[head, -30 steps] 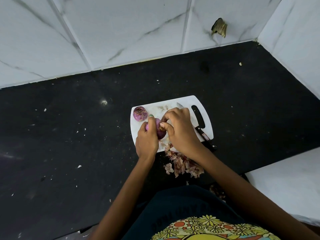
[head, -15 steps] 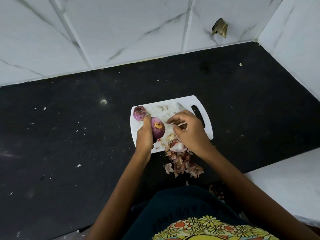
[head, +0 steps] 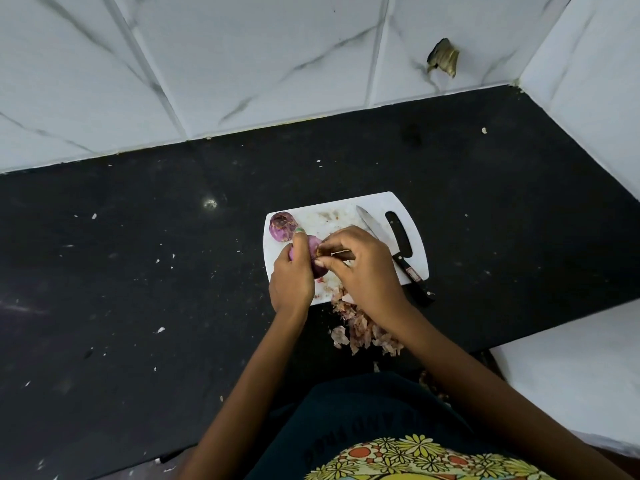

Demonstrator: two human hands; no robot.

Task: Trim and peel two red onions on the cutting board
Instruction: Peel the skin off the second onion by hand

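Right hand returned, pinching skin on left hand's gripped onion; knife beside.

I log black countertop as landmark, surface flecked with pale crumbs. White marble-veined wall tiles border its far edge; second tiled wall borders its right edge, meeting at far-right corner. Brown dried scrap stuck on far tiles above countertop, near that corner. Small pale fragment on countertop below scrap. White ledge adjoins countertop's near-right edge.
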